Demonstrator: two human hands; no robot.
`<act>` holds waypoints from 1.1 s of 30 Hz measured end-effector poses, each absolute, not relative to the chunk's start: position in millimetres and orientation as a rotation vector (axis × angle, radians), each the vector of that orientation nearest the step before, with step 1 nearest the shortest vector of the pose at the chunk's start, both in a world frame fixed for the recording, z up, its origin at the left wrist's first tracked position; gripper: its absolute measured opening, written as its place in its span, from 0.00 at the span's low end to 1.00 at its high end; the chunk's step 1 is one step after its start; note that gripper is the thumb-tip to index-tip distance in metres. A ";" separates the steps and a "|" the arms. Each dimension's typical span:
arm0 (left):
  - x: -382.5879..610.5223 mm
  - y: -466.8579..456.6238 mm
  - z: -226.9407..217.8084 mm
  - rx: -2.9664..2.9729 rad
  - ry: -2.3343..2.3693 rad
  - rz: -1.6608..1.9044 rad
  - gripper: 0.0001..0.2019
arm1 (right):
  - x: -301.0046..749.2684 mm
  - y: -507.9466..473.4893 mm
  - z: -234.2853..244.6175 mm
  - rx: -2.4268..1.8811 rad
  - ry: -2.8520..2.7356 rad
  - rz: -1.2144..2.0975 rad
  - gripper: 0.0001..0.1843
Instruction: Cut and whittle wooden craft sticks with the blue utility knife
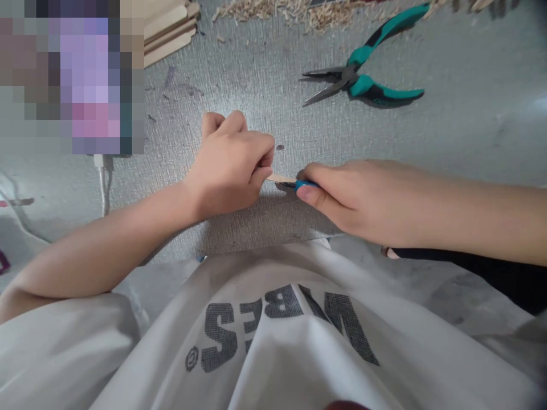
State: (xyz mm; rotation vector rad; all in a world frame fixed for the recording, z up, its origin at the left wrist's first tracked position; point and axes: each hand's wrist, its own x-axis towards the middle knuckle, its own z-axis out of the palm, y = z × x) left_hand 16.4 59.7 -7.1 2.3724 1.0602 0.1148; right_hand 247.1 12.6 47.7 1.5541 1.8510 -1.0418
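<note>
My left hand [233, 162] is closed, pinching a thin strip of pale wood [282, 179] between thumb and curled fingers. From its grip the strip runs right, toward my other hand. My right hand [342, 191] is wrapped around a small blue-handled tool [306, 184], thumb along its near side. The tool's narrow dark tip lies against or just beneath the strip; whether it bites into the wood cannot be made out. Most of the handle is hidden in my palm. Both hands are low over the grey table [239, 228], near its front edge.
Open long-nose pliers [350, 77] with teal-and-black handles lie beyond my right hand. Wood shavings [329, 14] are heaped along the far side. Flat wooden sticks [171, 31] are stacked at the far left, beside a blurred-out patch. A white cable [102, 182] runs near my left forearm.
</note>
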 end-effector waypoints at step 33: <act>14.6 73.8 -8.4 2.368 0.952 0.073 0.07 | 235.9 11.3 48.7 1.671 1.758 -1.023 0.17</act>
